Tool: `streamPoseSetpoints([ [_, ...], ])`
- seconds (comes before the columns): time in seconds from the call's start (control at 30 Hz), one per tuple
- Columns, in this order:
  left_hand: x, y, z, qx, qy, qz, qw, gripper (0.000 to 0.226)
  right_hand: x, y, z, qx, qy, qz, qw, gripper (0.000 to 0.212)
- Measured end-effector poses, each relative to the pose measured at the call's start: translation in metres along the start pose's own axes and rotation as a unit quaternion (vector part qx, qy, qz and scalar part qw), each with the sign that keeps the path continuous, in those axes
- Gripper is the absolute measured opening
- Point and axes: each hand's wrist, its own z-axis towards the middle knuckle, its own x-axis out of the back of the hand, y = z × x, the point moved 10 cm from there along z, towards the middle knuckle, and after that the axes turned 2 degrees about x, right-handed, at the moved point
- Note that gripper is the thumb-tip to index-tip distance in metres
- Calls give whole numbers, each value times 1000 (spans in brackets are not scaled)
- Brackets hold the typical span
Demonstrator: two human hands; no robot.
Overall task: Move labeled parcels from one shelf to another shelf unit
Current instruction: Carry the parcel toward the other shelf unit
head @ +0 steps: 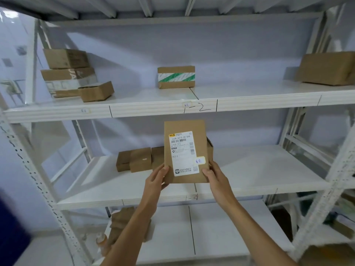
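Head view: left hand (156, 179) and right hand (215, 176) hold the parcel (185, 150) upright at 6 o'clock, label (183, 153) facing up for reading.

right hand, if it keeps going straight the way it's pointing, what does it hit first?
The right hand points up and away, toward the shelf, gripping the labeled parcel at its lower right edge. Beyond that, probably the brown box just behind the parcel on the middle shelf; depth is unclear.

Brown parcel (185, 150) with white label (183, 153); green-and-white striped tape on box (176, 77); white shelves (259, 169).
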Motion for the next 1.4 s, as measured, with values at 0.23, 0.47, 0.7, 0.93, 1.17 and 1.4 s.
streamPoseSetpoints([
  [0.23,5,10,-8,-28,24,-35,999,37,-7,-16,-3,49,-16,-2,999,58],
  [0.47,-3,95,-14,-159,45,-27,986,55,6,-82,18,171,-2,23,985,56],
  [0.7,-14,232,5,-291,124,-12,949,34,13,-191,82,219,10,35,975,58],
  [0.93,-35,303,87,-261,96,130,952,61,15,-235,184,127,20,-42,991,69],
  [1.17,-51,288,132,-187,22,202,961,72,12,-220,222,81,-1,-114,990,80],
  [1.4,-33,253,196,-176,43,234,955,72,14,-202,254,22,26,-94,995,91],
])
